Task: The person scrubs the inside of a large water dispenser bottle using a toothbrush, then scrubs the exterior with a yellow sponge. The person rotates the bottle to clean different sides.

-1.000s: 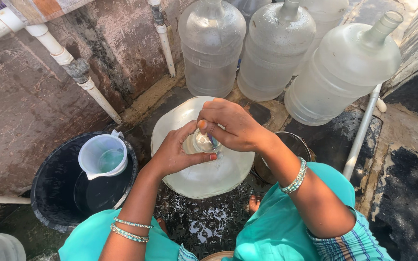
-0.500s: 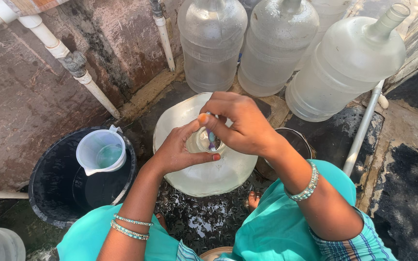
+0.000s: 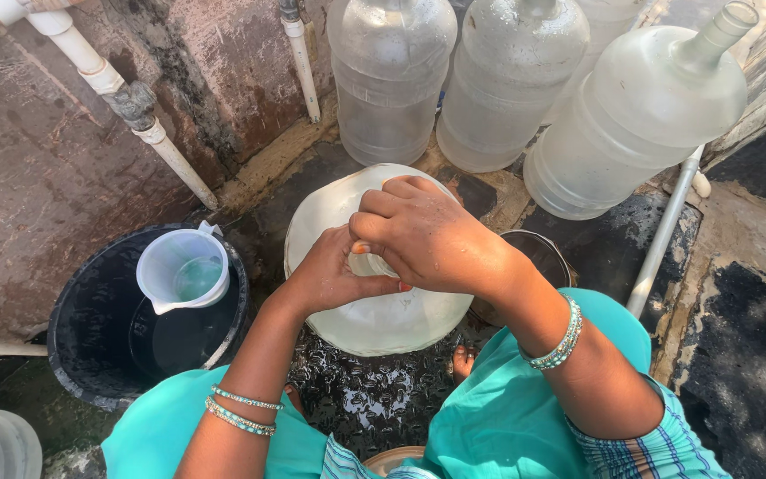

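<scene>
Large clear water jug (image 3: 374, 310): stands upright on the wet ground between the person's knees, seen from above; long axis vertical, neck pointing up toward the camera. The neck itself is mostly hidden under the hands.

Left hand (image 3: 334, 275): wrapped around the neck of the jug from the left side, thumb stretched across the front, gripping it.

Right hand (image 3: 427, 235): over the mouth of the jug, fingers curled down and closed around the top; what lies under the fingers cannot be told.

Black bucket (image 3: 90, 328): on the ground just left of the jug, holding water.

White plastic measuring jug (image 3: 183, 270): sits inside the bucket, upright, spout toward the lower left, some water in it.

Three more clear water jugs (image 3: 392, 75): in a row behind, against the wall; the rightmost leans, its neck pointing up and to the right.

White pipe (image 3: 166, 151): runs slantwise down the wall above the bucket.

Dark round vessel (image 3: 543, 253): just right of the jug, partly hidden by the right forearm.
</scene>
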